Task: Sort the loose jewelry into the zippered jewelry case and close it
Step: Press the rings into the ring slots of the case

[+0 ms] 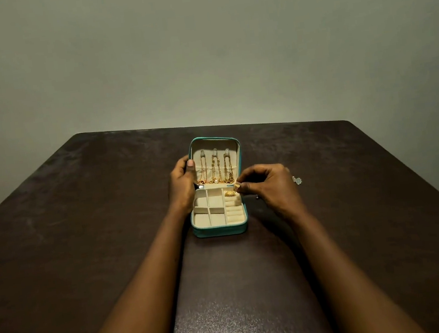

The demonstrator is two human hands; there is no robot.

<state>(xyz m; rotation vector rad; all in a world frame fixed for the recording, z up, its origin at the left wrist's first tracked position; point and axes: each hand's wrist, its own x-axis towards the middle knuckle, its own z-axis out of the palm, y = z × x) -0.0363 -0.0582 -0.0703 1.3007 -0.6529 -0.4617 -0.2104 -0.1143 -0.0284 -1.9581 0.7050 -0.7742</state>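
Observation:
A teal zippered jewelry case (220, 231) lies open on the dark table, its lid standing up at the back. Three gold necklaces (215, 168) hang inside the lid. The cream tray holds square compartments on the left and ring rolls on the right. One gold ring (230, 193) sits in the top ring roll. My right hand (270, 186) pinches a second gold ring (237, 185) just above that roll. My left hand (183, 183) grips the left edge of the lid, thumb on its inner face.
A small clear sparkly piece of jewelry (297, 180) lies on the table just right of my right hand. A tiny dark item (257, 197) lies by the case's right side. The brown table (83, 238) ends at a plain wall behind.

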